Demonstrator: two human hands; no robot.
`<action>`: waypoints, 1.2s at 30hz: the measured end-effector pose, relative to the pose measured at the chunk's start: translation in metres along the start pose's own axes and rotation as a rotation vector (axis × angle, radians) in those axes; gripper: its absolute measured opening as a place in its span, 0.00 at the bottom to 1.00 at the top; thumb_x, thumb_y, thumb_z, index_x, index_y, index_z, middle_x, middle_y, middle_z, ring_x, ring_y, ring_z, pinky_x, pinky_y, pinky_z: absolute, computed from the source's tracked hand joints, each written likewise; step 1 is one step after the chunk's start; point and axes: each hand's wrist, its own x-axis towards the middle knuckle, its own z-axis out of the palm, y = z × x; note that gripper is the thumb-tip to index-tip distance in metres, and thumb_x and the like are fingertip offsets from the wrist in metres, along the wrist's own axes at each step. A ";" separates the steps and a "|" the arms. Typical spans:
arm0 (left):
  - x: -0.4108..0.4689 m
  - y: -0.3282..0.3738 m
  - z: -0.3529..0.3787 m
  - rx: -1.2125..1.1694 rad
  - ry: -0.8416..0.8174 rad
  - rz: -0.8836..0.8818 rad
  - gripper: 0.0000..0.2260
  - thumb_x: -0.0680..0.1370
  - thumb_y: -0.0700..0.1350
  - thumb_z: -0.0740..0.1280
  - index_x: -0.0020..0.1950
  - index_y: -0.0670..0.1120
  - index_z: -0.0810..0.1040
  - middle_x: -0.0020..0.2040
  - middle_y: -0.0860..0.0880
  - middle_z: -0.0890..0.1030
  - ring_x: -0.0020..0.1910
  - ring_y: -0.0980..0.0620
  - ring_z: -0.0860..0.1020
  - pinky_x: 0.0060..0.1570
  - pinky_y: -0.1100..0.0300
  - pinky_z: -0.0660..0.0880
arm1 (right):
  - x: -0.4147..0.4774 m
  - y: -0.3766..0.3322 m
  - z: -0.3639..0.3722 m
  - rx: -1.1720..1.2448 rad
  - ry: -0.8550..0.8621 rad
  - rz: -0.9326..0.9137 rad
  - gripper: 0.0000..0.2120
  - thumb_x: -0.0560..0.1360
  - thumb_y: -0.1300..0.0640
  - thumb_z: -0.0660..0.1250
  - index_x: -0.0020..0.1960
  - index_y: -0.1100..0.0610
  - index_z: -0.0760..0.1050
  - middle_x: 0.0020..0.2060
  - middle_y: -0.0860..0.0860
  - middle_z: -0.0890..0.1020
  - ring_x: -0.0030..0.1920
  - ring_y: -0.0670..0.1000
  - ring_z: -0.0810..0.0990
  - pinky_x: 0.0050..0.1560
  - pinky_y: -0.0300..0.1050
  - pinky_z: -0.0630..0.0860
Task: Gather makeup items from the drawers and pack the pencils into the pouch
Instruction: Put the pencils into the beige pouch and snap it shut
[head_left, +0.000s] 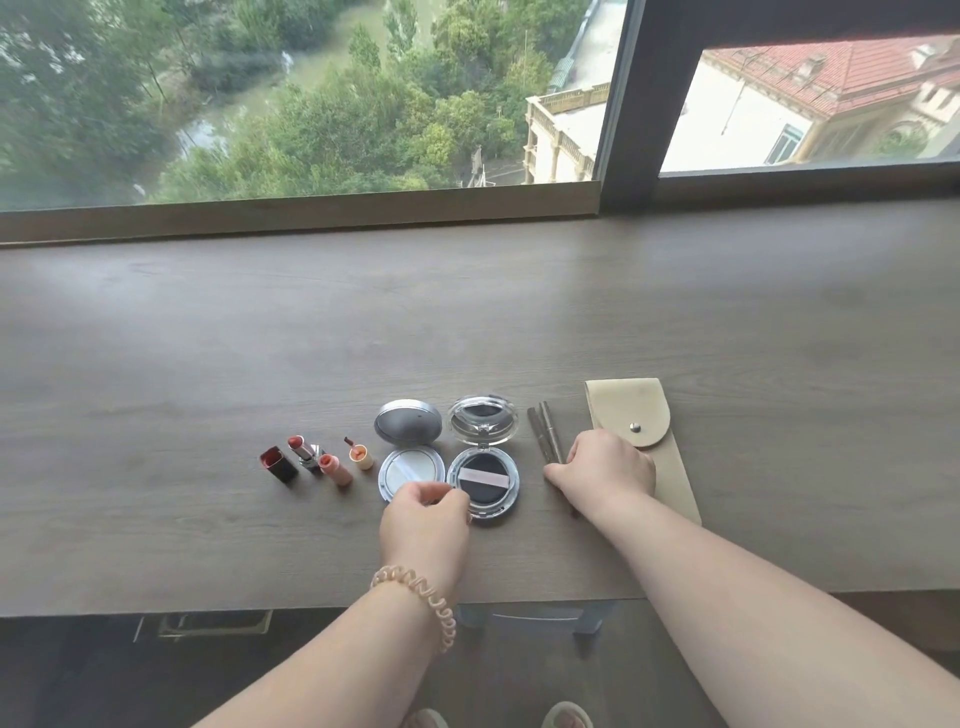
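Wooden desk (467, 322) under a window (311, 104): two pencils (545, 431) lie just left of the pouch (670, 467), long axis pointing away, near ends under the right hand (605, 467), fingers curled; grip unclear.

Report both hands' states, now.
Left hand: fingers curled at the silver compact rim; a grip cannot be told.
Right hand: holds the pencils, next to the pouch.
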 end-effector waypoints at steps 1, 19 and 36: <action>-0.003 0.002 -0.001 -0.012 -0.006 0.000 0.03 0.69 0.42 0.67 0.41 0.49 0.78 0.38 0.47 0.83 0.41 0.46 0.81 0.37 0.58 0.73 | 0.000 0.000 0.000 0.004 -0.007 -0.002 0.12 0.68 0.45 0.66 0.47 0.52 0.79 0.45 0.49 0.83 0.50 0.53 0.80 0.47 0.43 0.71; -0.021 0.030 -0.023 -0.129 -0.160 0.058 0.04 0.74 0.35 0.64 0.41 0.42 0.77 0.31 0.47 0.77 0.29 0.51 0.73 0.33 0.61 0.71 | -0.019 0.008 -0.007 -0.026 -0.081 0.057 0.10 0.72 0.49 0.64 0.50 0.52 0.78 0.49 0.50 0.82 0.52 0.54 0.79 0.50 0.44 0.72; -0.020 0.134 -0.052 1.030 -0.572 1.082 0.22 0.76 0.52 0.64 0.70 0.55 0.67 0.64 0.51 0.74 0.63 0.49 0.71 0.63 0.55 0.68 | -0.089 -0.008 -0.145 0.318 -0.353 -0.399 0.05 0.72 0.58 0.67 0.38 0.56 0.78 0.32 0.51 0.83 0.33 0.48 0.81 0.41 0.46 0.78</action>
